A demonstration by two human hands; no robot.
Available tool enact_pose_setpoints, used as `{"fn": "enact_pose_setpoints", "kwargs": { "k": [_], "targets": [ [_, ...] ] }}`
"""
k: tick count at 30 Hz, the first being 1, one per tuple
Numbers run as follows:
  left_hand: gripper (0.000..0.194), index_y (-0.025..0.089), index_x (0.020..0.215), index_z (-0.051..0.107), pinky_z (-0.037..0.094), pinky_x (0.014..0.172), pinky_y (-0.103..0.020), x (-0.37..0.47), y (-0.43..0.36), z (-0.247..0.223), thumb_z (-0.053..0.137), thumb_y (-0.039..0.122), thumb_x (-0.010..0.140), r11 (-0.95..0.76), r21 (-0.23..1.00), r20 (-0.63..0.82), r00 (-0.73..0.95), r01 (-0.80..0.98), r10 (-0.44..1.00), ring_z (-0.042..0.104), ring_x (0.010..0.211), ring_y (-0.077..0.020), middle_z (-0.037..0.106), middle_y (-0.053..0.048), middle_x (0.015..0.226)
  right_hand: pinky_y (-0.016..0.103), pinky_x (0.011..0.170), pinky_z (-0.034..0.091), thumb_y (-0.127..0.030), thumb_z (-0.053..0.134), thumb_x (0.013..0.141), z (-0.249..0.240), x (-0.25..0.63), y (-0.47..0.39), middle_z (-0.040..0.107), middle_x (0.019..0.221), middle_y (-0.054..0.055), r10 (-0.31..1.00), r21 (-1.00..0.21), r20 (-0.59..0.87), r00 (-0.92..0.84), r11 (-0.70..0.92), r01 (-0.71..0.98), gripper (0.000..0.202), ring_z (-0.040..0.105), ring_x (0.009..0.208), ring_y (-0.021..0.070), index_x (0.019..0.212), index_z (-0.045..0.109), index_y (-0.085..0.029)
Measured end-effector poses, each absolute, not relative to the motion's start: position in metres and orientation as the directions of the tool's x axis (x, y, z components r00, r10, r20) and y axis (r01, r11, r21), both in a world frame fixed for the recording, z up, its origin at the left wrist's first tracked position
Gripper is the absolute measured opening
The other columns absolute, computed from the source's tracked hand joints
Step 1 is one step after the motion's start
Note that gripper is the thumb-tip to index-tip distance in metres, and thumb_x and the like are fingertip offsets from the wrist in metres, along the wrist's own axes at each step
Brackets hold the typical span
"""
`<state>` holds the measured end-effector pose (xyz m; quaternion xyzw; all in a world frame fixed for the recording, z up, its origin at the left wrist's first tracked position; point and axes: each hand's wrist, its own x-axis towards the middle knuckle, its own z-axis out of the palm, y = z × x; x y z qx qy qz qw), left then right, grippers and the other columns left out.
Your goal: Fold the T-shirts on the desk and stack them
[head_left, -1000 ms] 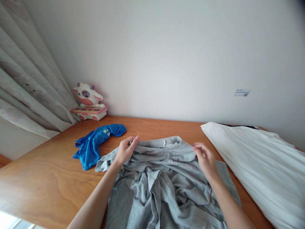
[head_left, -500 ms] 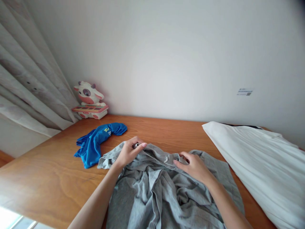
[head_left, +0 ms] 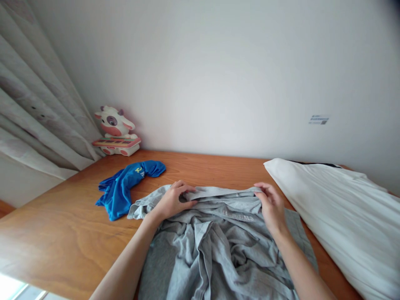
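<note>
A grey T-shirt (head_left: 184,254) lies rumpled across the near middle of the table, with pale lettering below its far edge. My left hand (head_left: 174,201) pinches that far edge at its left part, thumb and fingers closed on the cloth. At the right part of the same edge, my right hand (head_left: 272,208) grips the fabric between thumb and fingertips. Between the two hands the edge is drawn nearly straight and raised a little. Deep folds cover the body of the shirt, and its bottom runs out of view.
Crumpled blue cloth (head_left: 125,183) lies left of the shirt. A toy cow with a keyboard (head_left: 117,137) stands in the back left corner by the curtain (head_left: 40,112). White fabric (head_left: 328,208) covers the right side of the wooden table (head_left: 62,233), which meets the wall.
My right hand has moved right and slightly up along the shirt's edge, pulling it straighter. Lettering on the shirt has come into view. My left hand has barely shifted.
</note>
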<state>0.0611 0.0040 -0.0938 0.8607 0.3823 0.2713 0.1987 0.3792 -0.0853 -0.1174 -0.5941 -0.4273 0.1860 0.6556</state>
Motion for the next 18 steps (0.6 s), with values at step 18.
{"fn": "enact_pose_setpoints", "kwargs": {
  "k": [18],
  "targets": [
    [0.03, 0.019, 0.11, 0.057, 0.058, 0.078, -0.034, 0.08, 0.026, 0.02, 0.036, 0.039, 0.099, -0.106, 0.927, -0.013, 0.314, 0.36, 0.949, 0.075, 0.08, -0.0213, 0.077, -0.006, 0.079, 0.029, 0.067, 0.054, -0.038, 0.051, 0.088, 0.006, 0.392, -0.087, 0.075, 0.073, 0.002, 0.913, -0.926, 0.16, 0.374, 0.008, 0.376, 0.029, 0.073, 0.074, 0.0202, 0.111, 0.06, -0.025]
  ]
}}
